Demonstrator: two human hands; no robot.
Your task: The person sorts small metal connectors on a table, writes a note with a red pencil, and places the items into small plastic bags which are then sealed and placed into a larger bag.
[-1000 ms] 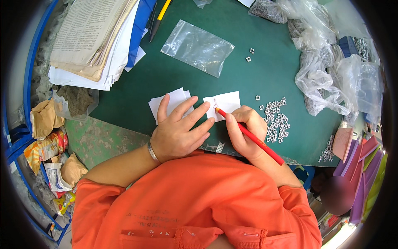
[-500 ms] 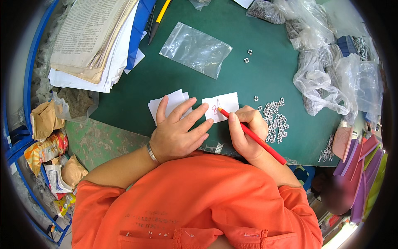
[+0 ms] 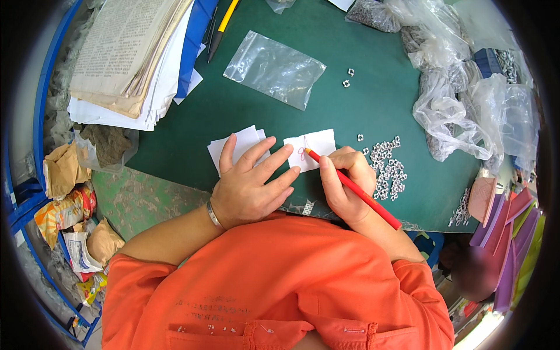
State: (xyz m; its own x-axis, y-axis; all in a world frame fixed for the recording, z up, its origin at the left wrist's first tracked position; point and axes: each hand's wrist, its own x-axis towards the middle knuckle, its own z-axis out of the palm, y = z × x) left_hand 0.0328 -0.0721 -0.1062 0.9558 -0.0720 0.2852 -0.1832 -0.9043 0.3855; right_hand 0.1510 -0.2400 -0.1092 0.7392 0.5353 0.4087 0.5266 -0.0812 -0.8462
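My right hand (image 3: 350,181) grips a red pencil (image 3: 367,200), its tip resting on a small white paper slip (image 3: 321,143) that bears red marks. Spread flat, my left hand (image 3: 251,181) has its outer fingertips on the slip's left edge. Under its other fingers lies a small stack of white slips (image 3: 240,146), partly covered. Right of my right hand, a loose heap of small shiny metal nut-like pieces (image 3: 386,172) lies on the green table (image 3: 192,157). A clear plastic bag (image 3: 274,70) lies flat beyond the slips.
Bulging clear plastic bags (image 3: 437,87) of metal parts crowd the far right. A thick stack of papers (image 3: 122,58) stands at the far left, near a yellow-and-black pen (image 3: 223,29). A pink scoop (image 3: 482,195) sits by the right edge. Paper and snack packets (image 3: 70,204) fill the left side.
The pencil tip has shifted very slightly left on the slip, together with my right hand. My left hand stays where it was.
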